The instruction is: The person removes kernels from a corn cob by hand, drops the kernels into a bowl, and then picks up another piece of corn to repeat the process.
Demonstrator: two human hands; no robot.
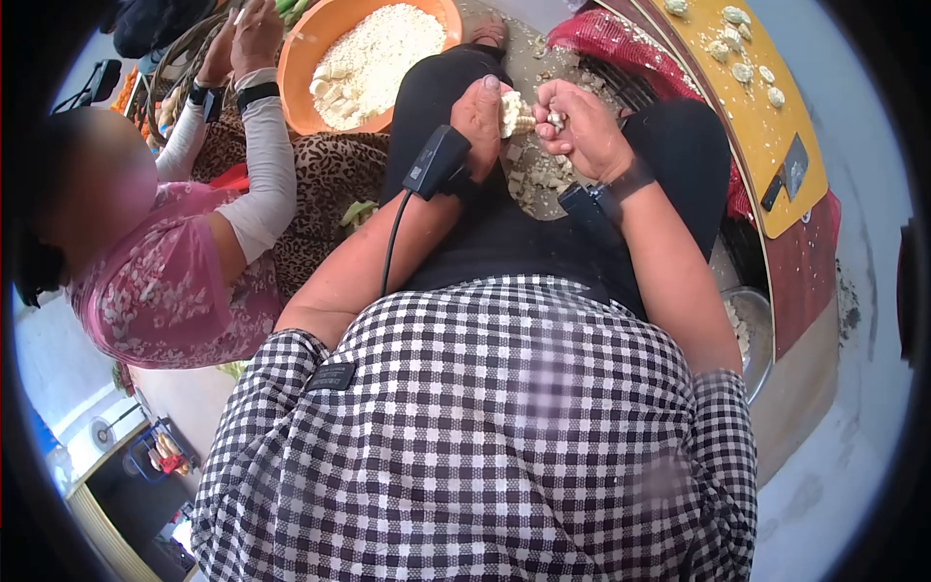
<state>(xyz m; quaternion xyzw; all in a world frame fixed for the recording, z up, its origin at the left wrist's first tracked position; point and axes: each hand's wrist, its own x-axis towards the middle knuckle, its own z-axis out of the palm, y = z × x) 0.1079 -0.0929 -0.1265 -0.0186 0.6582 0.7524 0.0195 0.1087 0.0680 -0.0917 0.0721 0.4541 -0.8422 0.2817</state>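
Note:
Above my lap, my left hand (478,121) is closed around a short piece of pale corn cob (517,114), whose right end sticks out past the fingers. Just to the right is my right hand (587,131), fingers curled, with small white corn kernels (556,120) showing at the fingertips. A narrow gap seems to separate the cob from these fingers. Loose pale bits (543,175) lie scattered on the ground below both hands. Beyond my left knee, an orange basin (291,73) holds a heap of white kernels, with a few larger chunks at its left side.
On the right, a yellow board (800,184) carries several pale chunks and a knife (790,175). Red mesh (611,44) lies near my right knee. A metal bowl (761,359) stands by my right elbow. At left sits another person (175,272), hands raised near the basin.

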